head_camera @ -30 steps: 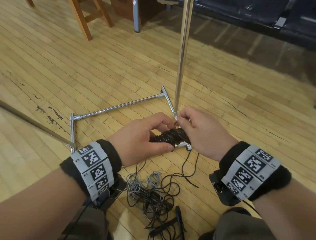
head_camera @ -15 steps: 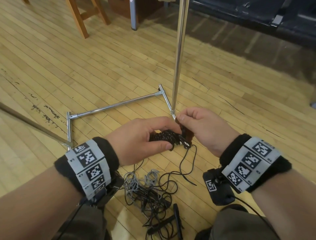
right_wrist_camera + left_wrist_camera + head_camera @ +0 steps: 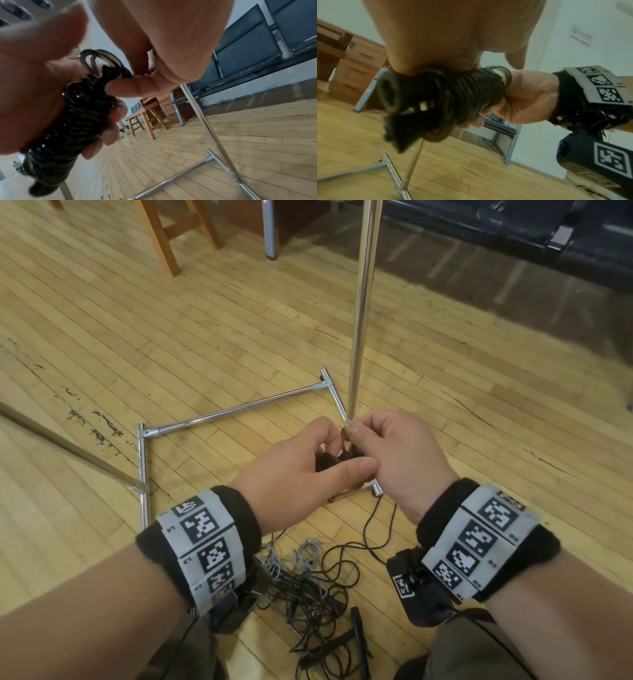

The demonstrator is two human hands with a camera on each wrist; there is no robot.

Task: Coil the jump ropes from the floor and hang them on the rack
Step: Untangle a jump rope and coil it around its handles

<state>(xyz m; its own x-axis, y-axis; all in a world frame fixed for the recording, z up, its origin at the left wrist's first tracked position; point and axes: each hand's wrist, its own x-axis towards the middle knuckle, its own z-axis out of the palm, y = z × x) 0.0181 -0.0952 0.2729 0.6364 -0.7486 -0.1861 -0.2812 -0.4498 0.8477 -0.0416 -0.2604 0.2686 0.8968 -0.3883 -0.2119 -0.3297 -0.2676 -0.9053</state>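
Observation:
A black jump rope [image 3: 329,463], wound into a tight bundle, lies across my left hand [image 3: 329,450], whose fingers and thumb curl around it. My right hand [image 3: 361,440] pinches a strand at the bundle's right end. In the left wrist view the coiled bundle [image 3: 467,93] shows many close turns, with the right hand [image 3: 527,97] behind it. The right wrist view shows the bundle [image 3: 77,121] with small loops [image 3: 102,58] sticking out at its top. A loose black tail [image 3: 376,518] trails down to a tangled pile of black and grey ropes [image 3: 308,580] on the floor.
The chrome rack's upright pole [image 3: 363,302] rises just beyond my hands from its floor frame [image 3: 239,410]. A black handle [image 3: 358,631] lies near my knees. Wooden stool legs [image 3: 161,241] and dark seats [image 3: 513,227] stand further off on the plank floor.
Both hands have closed together over the bundle, so most of it is now covered. The right hand shifted from the bundle's side to pinching a strand at its end.

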